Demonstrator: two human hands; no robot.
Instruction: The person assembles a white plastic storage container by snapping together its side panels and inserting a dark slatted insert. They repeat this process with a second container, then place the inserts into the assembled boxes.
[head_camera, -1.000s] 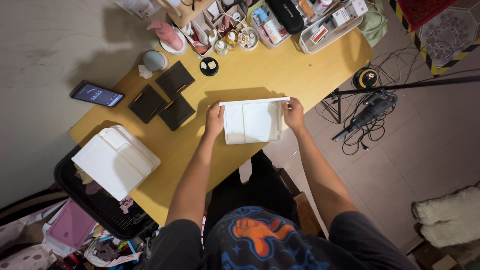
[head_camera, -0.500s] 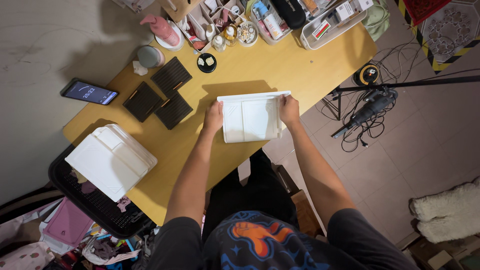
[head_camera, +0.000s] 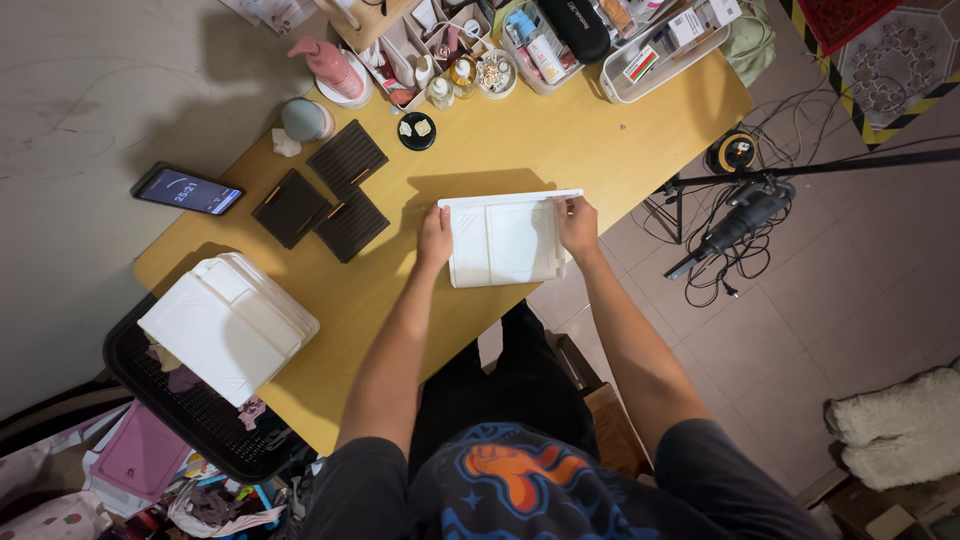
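A flat white moulded tray (head_camera: 505, 240) lies on the yellow wooden table (head_camera: 560, 130) near its front edge. My left hand (head_camera: 434, 236) grips the tray's left side and my right hand (head_camera: 578, 226) grips its right side. The tray's far rim is raised slightly as a thin white lip. A stack of similar white trays (head_camera: 228, 325) sits at the table's left corner, well away from both hands.
Three dark ribbed square pieces (head_camera: 330, 190) and a phone (head_camera: 186, 190) lie to the left. Organiser bins (head_camera: 560, 35), a pink bottle (head_camera: 330, 62) and small jars line the far edge. A black crate (head_camera: 190, 425) stands below the left corner; a power tool (head_camera: 740, 215) with cables lies on the floor at right.
The view has shifted slightly, so everything sits a little lower-left in frame. Both hands keep the same hold on the white tray.
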